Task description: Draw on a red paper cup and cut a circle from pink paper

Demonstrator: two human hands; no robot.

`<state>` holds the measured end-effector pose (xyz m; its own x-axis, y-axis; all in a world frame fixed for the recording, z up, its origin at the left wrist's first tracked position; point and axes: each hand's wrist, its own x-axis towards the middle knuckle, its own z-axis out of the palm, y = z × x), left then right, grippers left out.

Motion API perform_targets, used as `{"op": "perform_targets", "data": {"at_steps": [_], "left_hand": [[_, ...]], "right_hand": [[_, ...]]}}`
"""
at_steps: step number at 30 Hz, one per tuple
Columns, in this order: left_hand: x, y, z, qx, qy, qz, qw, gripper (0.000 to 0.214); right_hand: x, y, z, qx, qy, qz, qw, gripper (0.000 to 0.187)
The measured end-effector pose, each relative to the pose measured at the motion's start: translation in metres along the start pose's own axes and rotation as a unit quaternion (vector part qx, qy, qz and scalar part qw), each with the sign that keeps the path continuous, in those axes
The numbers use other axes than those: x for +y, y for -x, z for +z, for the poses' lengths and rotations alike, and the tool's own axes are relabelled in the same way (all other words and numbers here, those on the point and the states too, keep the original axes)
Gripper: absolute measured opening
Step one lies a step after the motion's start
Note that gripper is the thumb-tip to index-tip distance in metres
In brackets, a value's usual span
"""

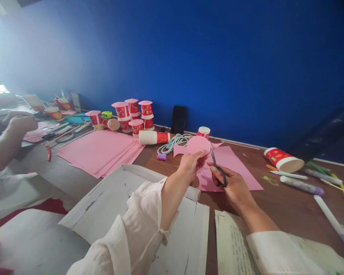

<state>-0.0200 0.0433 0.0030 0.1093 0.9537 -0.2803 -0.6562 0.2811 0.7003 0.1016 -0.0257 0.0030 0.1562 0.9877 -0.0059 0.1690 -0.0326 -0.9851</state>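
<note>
My left hand (190,165) pinches a piece of pink paper (195,145) with a rounded top edge and holds it up above the brown table (286,208). My right hand (231,185) grips black-handled scissors (217,168), fingers through the loops, with the blades pointing up against the right edge of the pink piece. A flat pink sheet (232,164) lies on the table under both hands.
A pile of pink sheets (99,151) lies to the left, and behind it are red paper cups (133,112), a sideways cup stack (154,137), a phone (179,119) and a cable (173,142). Another cup (283,159) and pens (301,185) lie right. Another person's hand (17,126) is far left.
</note>
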Motion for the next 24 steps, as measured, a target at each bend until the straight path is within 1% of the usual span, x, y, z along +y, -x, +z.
{"op": "perform_targets", "data": {"at_steps": [7,13,19,24], "left_hand": [[-0.0007,-0.0014,-0.0007,-0.001,0.004,0.005,1.000,0.018],[-0.0012,-0.0002,0.0005,0.004,-0.019,0.015,1.000,0.021],[-0.0037,0.0033,0.0005,-0.012,-0.087,0.043,0.995,0.024],[-0.0051,0.0023,0.0001,-0.022,-0.101,0.045,0.994,0.024]], "right_hand": [[0.0018,-0.0011,-0.0017,-0.013,-0.008,0.003,1.000,0.068],[0.0031,-0.0032,-0.0057,-0.050,-0.033,0.034,0.998,0.063],[0.0101,-0.0058,-0.0071,-0.015,-0.033,0.019,0.999,0.059],[0.0095,-0.0056,-0.0085,-0.010,-0.028,0.012,0.999,0.055]]}}
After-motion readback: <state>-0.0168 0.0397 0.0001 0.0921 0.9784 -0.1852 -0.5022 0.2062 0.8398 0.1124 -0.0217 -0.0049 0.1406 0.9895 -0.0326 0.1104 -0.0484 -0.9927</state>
